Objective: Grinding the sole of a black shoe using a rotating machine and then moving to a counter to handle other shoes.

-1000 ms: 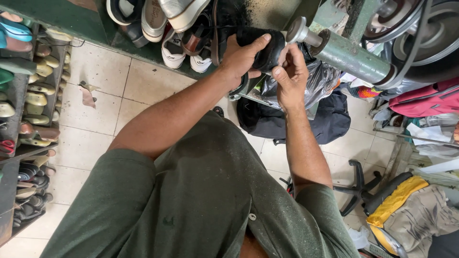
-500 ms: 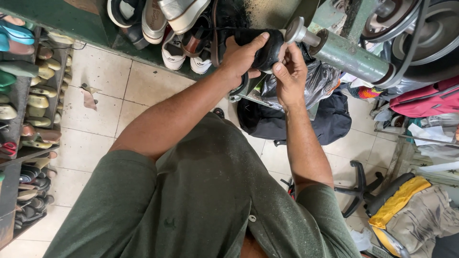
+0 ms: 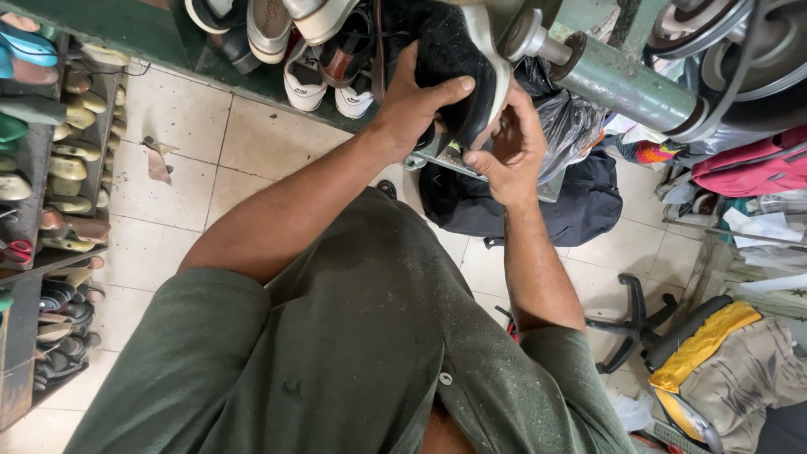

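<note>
Both my hands hold a black shoe (image 3: pixel 450 63) with a pale sole edge up against the end of a grey-green machine shaft (image 3: pixel 618 80). My left hand (image 3: pixel 412 105) wraps the shoe's upper from the left, thumb across its side. My right hand (image 3: pixel 508 147) grips it from below and the right, fingers curled under the sole. The small wheel at the shaft's tip (image 3: pixel 521 34) touches the shoe's sole edge. My green shirt fills the lower part of the view.
Several shoes hang along a green bench edge (image 3: pixel 168 42) at the top. A rack of shoes and soles (image 3: pixel 50 168) stands at the left. A black bag (image 3: pixel 572 210), a chair base (image 3: pixel 647 324) and piled cloth (image 3: pixel 740 370) lie on the tiled floor.
The shoe has turned in my hands, so its pale sole edge now faces the shaft tip. My right hand has shifted a little lower under it.
</note>
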